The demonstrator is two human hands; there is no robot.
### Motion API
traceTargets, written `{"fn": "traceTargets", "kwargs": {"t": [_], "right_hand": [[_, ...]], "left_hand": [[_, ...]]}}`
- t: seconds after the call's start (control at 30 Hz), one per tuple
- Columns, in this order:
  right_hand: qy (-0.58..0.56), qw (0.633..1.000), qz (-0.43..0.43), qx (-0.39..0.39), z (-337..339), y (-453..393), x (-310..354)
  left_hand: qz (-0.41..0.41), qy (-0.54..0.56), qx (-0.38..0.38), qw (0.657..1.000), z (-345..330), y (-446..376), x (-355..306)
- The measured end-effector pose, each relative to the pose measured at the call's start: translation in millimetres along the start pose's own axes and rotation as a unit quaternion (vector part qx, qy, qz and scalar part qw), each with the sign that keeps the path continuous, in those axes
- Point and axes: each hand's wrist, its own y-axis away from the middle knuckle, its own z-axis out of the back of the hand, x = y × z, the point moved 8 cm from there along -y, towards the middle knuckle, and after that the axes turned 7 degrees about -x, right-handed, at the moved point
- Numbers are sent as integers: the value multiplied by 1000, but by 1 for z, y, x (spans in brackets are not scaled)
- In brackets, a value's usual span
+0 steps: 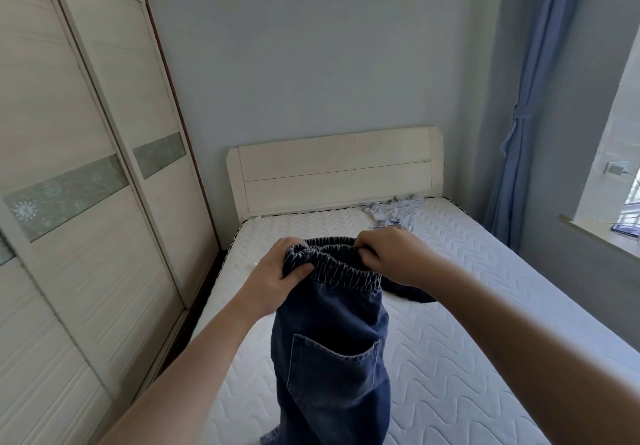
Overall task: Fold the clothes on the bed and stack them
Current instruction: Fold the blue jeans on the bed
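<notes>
A pair of dark blue jeans (332, 358) with an elastic waistband hangs in front of me over the bed (467, 323), back pocket facing me. My left hand (277, 275) grips the waistband's left side. My right hand (391, 254) pinches its right side. The legs drop out of view at the bottom edge. A dark garment (412, 294) lies on the mattress behind the jeans, mostly hidden. A crumpled light grey-blue garment (394, 214) lies near the headboard.
A white headboard (332, 171) stands against the far wall. Sliding wardrobe doors (86, 202) run close along the bed's left side. A blue curtain (530, 115) and a window sill (602, 240) are on the right.
</notes>
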Motion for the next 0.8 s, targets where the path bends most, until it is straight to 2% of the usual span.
{"fn": "traceTargets", "kwargs": {"t": [0.17, 0.27, 0.4, 0.6, 0.8], "right_hand": [[-75, 996, -29, -48, 4, 0, -2], [-97, 994, 1, -53, 6, 0, 1], [-97, 993, 64, -2, 1, 2, 6], [-108, 983, 34, 143, -31, 15, -2], [-68, 988, 23, 136, -35, 14, -7]], "left_hand": [[52, 57, 35, 996, -6, 7, 13], [93, 95, 5, 991, -4, 8, 24], [115, 127, -29, 985, -1, 6, 31], [142, 139, -71, 977, 0, 7, 44], [143, 143, -56, 978, -2, 4, 46]]}}
